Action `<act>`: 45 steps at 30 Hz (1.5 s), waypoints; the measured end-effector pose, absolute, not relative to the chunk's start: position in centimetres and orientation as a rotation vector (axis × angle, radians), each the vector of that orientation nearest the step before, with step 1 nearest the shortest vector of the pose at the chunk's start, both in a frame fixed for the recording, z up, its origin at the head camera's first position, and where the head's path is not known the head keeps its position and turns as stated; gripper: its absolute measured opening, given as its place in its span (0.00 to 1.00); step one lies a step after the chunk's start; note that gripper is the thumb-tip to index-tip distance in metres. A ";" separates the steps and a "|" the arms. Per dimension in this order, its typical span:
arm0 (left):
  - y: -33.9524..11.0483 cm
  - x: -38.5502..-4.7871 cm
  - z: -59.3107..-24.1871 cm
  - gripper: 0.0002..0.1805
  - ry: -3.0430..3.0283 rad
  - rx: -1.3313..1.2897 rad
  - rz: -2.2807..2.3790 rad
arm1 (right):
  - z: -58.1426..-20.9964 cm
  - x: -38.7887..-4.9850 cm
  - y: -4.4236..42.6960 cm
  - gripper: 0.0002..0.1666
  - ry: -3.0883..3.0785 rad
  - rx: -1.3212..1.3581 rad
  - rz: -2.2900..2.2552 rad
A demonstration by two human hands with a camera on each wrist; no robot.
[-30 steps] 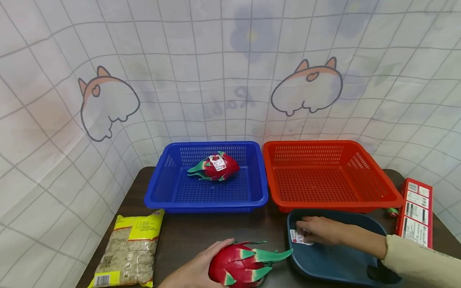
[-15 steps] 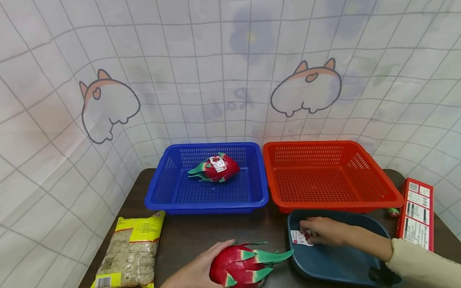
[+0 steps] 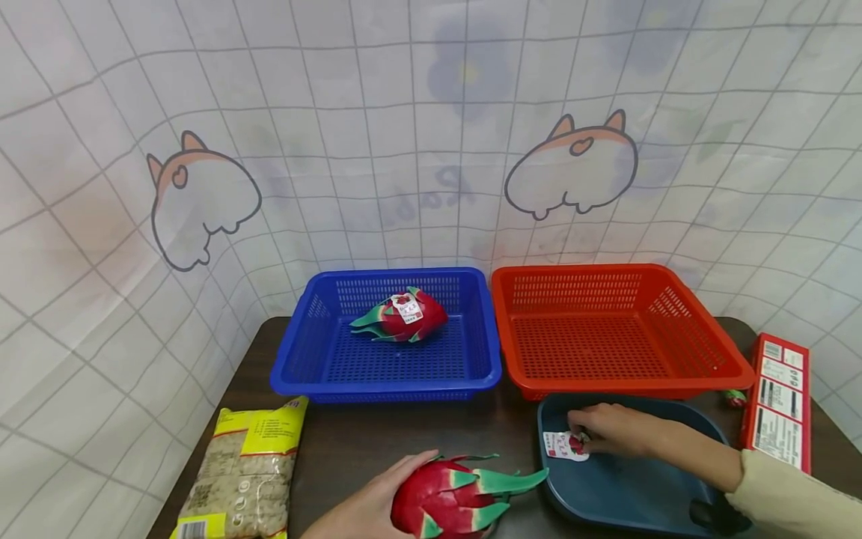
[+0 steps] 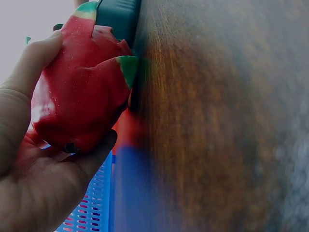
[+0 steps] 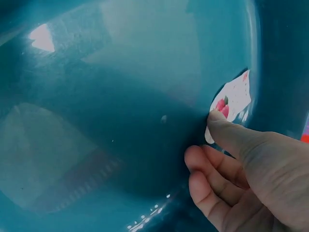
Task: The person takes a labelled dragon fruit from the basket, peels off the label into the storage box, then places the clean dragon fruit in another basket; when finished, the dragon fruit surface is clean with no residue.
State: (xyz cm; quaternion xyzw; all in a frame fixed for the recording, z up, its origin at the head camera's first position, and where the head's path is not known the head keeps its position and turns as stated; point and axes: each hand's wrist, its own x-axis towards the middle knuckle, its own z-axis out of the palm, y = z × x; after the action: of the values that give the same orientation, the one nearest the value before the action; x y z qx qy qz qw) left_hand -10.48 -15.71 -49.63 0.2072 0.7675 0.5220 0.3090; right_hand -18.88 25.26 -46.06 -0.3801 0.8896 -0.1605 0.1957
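My left hand (image 3: 370,505) grips a red dragon fruit (image 3: 441,498) with green leaf tips, on the near side of the table. In the left wrist view the thumb lies along one side of the dragon fruit (image 4: 82,82) and a finger curls under its end. My right hand (image 3: 616,430) is inside a dark teal tray (image 3: 633,490). It pinches the end of a white paper label (image 3: 562,445) with a fruit picture and red print. The right wrist view shows the thumb on top of that label (image 5: 236,96), near the tray wall; its underside is hidden.
Behind stand a blue basket (image 3: 397,385) holding another labelled dragon fruit (image 3: 427,314) and a red basket (image 3: 579,344). A yellow-topped bag (image 3: 249,464) lies left. On the right are a red-and-white box (image 3: 777,400) and a small red-green item (image 3: 734,397).
My right hand has shifted slightly right within the tray, and more of the label now shows. The left hand and its dragon fruit have stayed in place.
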 end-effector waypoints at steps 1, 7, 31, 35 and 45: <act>-15.7 -10.5 -49.6 0.47 2.025 0.547 1.380 | -46.0 -18.8 25.4 0.09 2.494 -1.057 -0.447; -15.7 -10.3 -49.8 0.47 1.994 0.545 1.396 | -44.3 -18.5 26.8 0.13 2.393 -0.984 -0.442; -15.6 -10.3 -49.5 0.47 2.039 0.546 1.388 | -42.1 -17.2 41.1 0.52 3.209 -0.401 -0.920; -15.6 -10.4 -49.4 0.48 2.056 0.554 1.379 | -43.7 -18.0 42.2 0.54 3.247 -0.264 -0.847; -15.7 -10.3 -49.4 0.48 2.030 0.534 1.369 | -46.2 -18.1 43.8 0.50 3.187 -0.356 -0.993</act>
State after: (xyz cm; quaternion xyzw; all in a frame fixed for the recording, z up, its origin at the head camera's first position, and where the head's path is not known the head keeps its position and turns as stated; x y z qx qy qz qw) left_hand -10.27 -15.70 -49.38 0.2023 0.7694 0.5191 0.3126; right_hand -18.12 43.84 -46.21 -0.1054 0.9438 -0.2942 -0.1074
